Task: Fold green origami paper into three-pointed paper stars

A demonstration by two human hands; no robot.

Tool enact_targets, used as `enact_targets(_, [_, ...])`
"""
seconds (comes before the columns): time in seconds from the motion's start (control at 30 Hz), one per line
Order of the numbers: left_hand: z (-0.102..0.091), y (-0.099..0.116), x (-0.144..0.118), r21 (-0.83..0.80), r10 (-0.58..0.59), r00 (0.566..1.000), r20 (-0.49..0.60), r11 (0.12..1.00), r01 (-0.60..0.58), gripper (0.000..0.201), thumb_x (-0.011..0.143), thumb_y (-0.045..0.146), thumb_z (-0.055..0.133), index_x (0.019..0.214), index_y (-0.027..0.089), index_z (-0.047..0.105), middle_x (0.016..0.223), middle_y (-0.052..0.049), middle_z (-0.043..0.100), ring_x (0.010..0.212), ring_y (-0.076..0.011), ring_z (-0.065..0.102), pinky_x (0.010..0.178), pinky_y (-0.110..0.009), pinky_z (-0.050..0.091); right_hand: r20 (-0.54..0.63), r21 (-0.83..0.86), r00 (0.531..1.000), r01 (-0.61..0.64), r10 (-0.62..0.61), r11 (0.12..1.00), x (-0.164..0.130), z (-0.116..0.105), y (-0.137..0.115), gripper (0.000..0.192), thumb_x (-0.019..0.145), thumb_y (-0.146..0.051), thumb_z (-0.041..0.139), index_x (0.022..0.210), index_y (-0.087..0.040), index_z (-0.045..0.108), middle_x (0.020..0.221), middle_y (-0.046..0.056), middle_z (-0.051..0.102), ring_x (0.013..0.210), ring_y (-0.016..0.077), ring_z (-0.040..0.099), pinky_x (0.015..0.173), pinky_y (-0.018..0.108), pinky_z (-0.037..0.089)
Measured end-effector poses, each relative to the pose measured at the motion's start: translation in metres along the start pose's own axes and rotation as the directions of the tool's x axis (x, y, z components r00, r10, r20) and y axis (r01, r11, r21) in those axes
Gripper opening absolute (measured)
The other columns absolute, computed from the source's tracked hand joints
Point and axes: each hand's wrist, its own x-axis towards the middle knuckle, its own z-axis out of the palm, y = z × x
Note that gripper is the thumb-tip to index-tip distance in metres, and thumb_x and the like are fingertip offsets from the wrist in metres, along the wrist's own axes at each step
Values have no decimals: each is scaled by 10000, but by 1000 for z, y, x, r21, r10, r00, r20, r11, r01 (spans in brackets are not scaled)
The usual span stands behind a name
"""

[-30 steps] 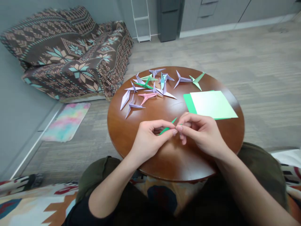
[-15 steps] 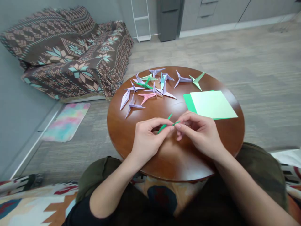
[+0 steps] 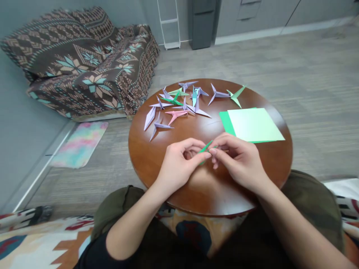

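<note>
Green paper (image 3: 204, 148), folded thin and long, is held over the near middle of the round table (image 3: 157, 164); it is pinched from both sides. The left hand (image 3: 179, 166) is closed on its near, lower end; the right hand (image 3: 238, 160) is closed on the part beside it, with fingertips nearly touching those of the left. Only a small strip of the paper is seen between the fingers; most of it is hidden.

Its long line is tilted; the sharp tip is pointed up and away, a little to the right, and the other end is tucked down into the left hand.

A thin fold like this could be torn or bent wrong if it is squeezed or pulled too hard; a crease could be set crooked, because so much of it is covered by fingers; it could also be dropped if one pinch is let go.

Farther off, to the right, flat green sheets (image 3: 254, 124) are laid in a stack; at the far side, many folded pieces (image 3: 179, 106) in purple, pink and green are spread out, well apart from the hands.
</note>
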Motion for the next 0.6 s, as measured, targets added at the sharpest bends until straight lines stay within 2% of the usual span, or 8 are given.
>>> enact_targets(0.13, [1,-3,3,-250,-28,999,-15,968,24,289,705,295,946,876,157,759,815,-29,777,717,-144,704,698,-241,560,-94,-101,995,5,-15,995,-1,2,1,162,926,-346,797,903,-217,703,887,25,675,786,168,669,693,292,570])
enact_targets(0.2, [3,-6,4,-369,-28,998,-60,929,4,325,676,274,963,865,166,722,822,-8,755,747,-131,702,744,-234,568,-46,-102,997,-60,55,993,-1,5,1,215,898,-388,821,918,-213,698,894,28,698,820,184,671,738,306,561])
enact_targets(0.27, [5,-8,5,-449,-51,995,-91,893,5,356,676,286,964,861,174,680,837,0,741,773,-129,703,773,-238,570,58,-110,987,-142,149,984,-3,8,0,238,903,-420,805,915,-206,702,855,23,709,770,182,655,712,306,538])
enact_targets(0.33, [5,-9,5,-482,-69,991,-111,876,7,368,682,294,961,855,177,658,849,0,736,797,-128,703,791,-238,567,107,-128,972,-197,211,972,-4,9,0,246,935,-434,760,885,-200,699,797,12,696,709,169,619,659,293,499])
enact_targets(0.43, [3,-7,6,-469,-49,990,-129,883,-17,344,685,283,960,881,175,698,824,9,727,769,-112,685,768,-217,558,121,-85,966,-222,231,971,-3,8,-1,307,939,-472,745,820,-197,679,723,-6,641,656,155,569,606,275,455])
enact_targets(0.6, [-5,-6,7,-406,-32,997,-70,914,1,273,754,367,920,891,178,780,819,-18,761,708,-131,683,668,-239,581,219,5,941,-267,259,964,0,1,-2,387,913,-572,753,833,-195,712,732,5,641,664,162,546,604,269,457])
